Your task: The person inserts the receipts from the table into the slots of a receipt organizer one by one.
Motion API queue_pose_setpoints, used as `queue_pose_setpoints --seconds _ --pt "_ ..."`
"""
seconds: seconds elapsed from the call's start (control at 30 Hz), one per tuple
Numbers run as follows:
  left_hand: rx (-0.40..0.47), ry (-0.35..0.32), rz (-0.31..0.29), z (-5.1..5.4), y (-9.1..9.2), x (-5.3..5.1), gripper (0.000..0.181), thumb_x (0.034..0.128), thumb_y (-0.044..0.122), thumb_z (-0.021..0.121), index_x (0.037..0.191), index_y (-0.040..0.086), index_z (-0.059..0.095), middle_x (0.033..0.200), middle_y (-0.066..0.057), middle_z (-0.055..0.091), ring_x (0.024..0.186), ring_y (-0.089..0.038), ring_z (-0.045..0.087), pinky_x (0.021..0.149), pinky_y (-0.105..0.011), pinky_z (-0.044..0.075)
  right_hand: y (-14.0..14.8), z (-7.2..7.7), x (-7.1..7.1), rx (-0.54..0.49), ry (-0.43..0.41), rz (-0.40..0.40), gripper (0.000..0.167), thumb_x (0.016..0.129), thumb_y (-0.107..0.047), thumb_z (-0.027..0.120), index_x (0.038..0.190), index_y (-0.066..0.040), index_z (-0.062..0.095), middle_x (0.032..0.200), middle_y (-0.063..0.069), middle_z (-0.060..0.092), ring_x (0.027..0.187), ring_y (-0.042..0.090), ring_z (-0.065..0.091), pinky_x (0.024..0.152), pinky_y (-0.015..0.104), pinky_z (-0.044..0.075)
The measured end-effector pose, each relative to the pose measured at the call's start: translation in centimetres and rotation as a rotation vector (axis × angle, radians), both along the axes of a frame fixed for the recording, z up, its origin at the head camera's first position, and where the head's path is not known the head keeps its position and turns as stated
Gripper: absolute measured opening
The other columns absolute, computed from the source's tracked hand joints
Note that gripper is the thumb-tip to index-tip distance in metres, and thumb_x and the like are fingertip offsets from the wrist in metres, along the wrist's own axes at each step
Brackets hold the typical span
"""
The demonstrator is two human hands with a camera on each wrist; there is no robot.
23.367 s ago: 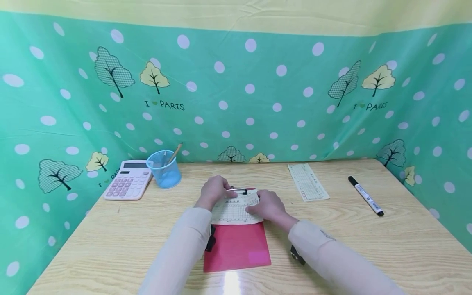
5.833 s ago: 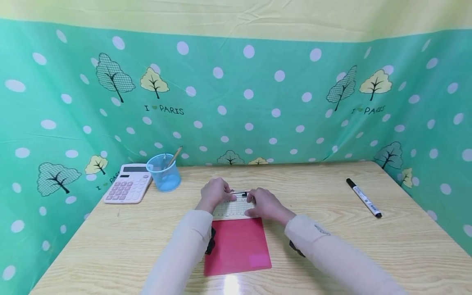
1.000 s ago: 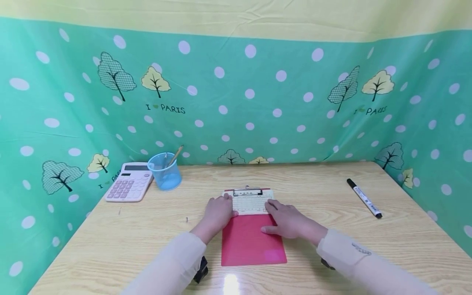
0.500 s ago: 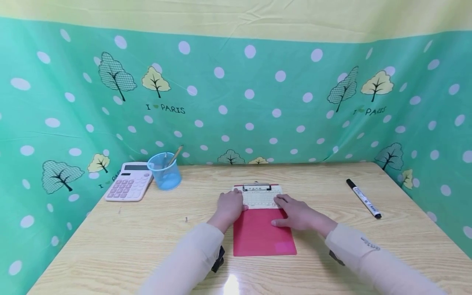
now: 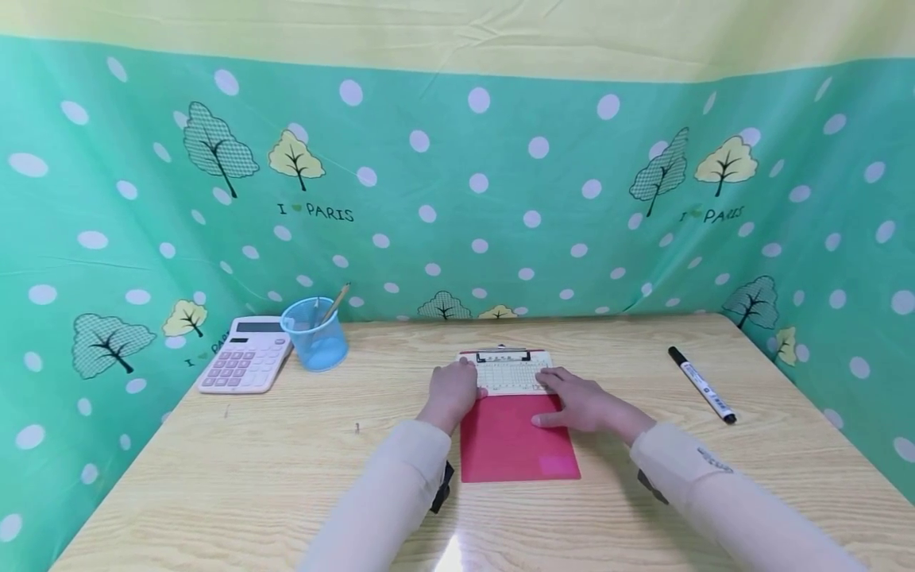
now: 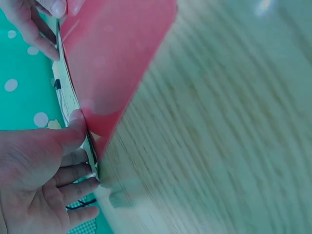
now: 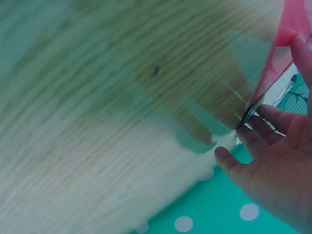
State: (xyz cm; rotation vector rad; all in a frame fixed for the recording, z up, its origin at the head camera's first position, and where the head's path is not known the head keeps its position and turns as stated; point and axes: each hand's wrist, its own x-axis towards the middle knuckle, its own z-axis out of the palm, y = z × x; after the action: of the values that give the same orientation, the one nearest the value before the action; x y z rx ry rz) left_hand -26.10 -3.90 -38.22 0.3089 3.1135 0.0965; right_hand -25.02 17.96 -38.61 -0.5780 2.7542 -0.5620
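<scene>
A red clipboard lies flat on the table, a printed paper form across its upper part. The metal clip at its far edge sits over the form. My left hand rests at the board's left side, thumb over the form's lower left corner. In the left wrist view its fingers stretch out along the edge. My right hand lies on the right side, fingertips on the form and thumb on the red surface. The right wrist view has those fingers extended and spread.
A pink calculator and a blue mesh pen cup with pencils stand at the back left. On the right lies a black-capped marker. A green dotted curtain hangs behind the wooden table.
Since a second ago both hands and the clipboard have slid right and away from me. The loose form that lay at the back right in the oldest frame is gone from there.
</scene>
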Motion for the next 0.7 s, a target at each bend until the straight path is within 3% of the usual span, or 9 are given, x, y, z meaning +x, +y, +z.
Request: queue_pose_setpoints --seconds 0.23,0.7 --pt "0.03 -0.033 0.037 -0.1 0.3 -0.7 0.048 0.0958 0.035 0.072 0.13 0.001 0.066 0.128 -0.013 0.066 0.114 -0.027 0.065 0.105 -0.048 0.046 0.2 -0.4 -0.8 -0.016 -0.004 -0.008 0.085 0.091 -0.042 0.076 0.154 0.001 0.037 0.159 0.025 0.032 0.144 0.049 0.029 0.112 0.066 0.028" --pt "0.03 -0.021 0.055 -0.6 0.4 -1.5 0.05 0.0953 0.037 0.071 0.132 0.002 0.066 0.131 -0.013 0.066 0.114 -0.029 0.065 0.106 -0.047 0.045 0.4 -0.4 -1.1 -0.029 0.01 -0.011 0.085 0.091 -0.042 0.075 0.154 0.001 0.038 0.159 0.025 0.033 0.146 0.048 0.026 0.113 0.07 0.022"
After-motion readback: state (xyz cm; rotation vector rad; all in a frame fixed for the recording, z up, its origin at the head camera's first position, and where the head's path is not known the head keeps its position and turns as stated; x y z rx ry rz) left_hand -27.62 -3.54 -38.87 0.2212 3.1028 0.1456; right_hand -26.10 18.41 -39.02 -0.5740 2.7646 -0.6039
